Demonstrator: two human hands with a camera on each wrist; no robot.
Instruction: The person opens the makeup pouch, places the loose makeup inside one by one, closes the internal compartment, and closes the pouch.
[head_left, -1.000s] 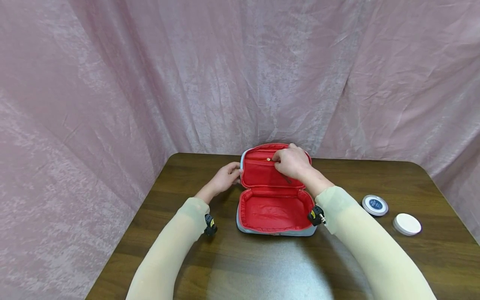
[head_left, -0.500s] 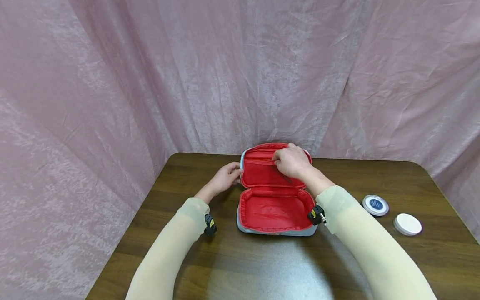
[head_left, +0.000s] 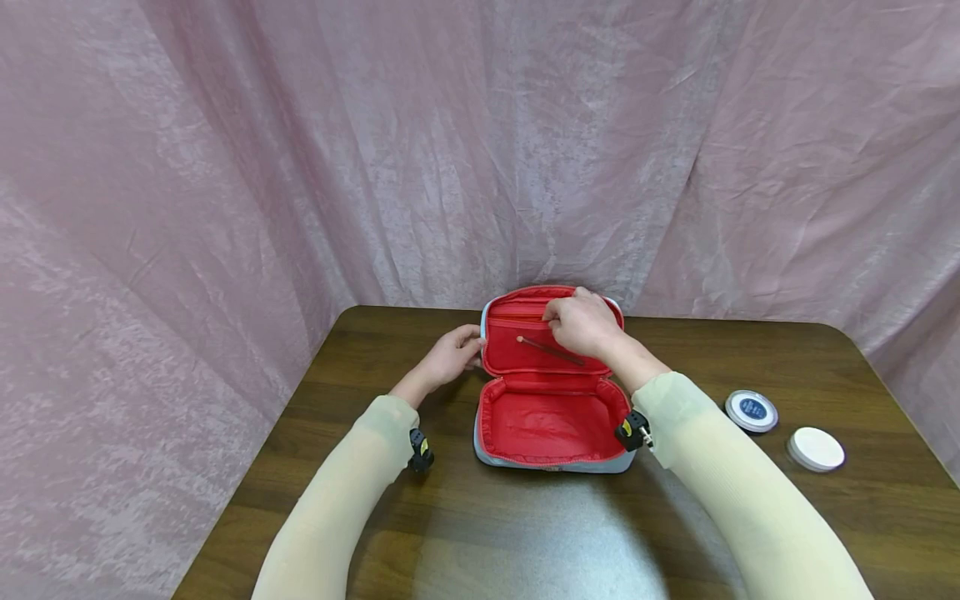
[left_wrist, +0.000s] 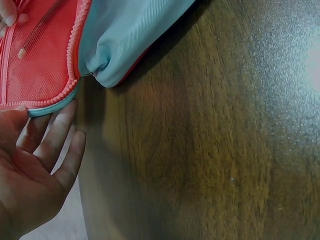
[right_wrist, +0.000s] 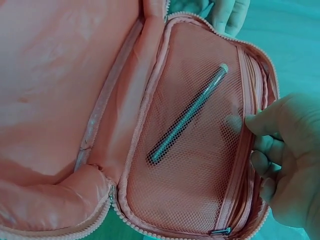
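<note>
A pouch, light blue outside and red inside, lies unzipped with its lid raised at the back. In the lid's mesh pocket rests a thin dark stick with a pale tip, slanting behind the mesh; its exact kind is unclear. My left hand pinches the lid's left edge, thumb inside and fingers outside in the left wrist view. At the pocket's unzipped opening, my right hand pinches the pocket edge; one fingertip shows through the mesh. The pouch's lower compartment shows bare red lining.
On the wooden table, to the right, sit a round container with a blue label and a round white-lidded container. A pink curtain hangs behind and to the left of the table.
The stick's pale tip was up at the pocket opening by my right fingers, then hidden; now it lies lower behind the mesh, apart from them. My left hand keeps its place.
</note>
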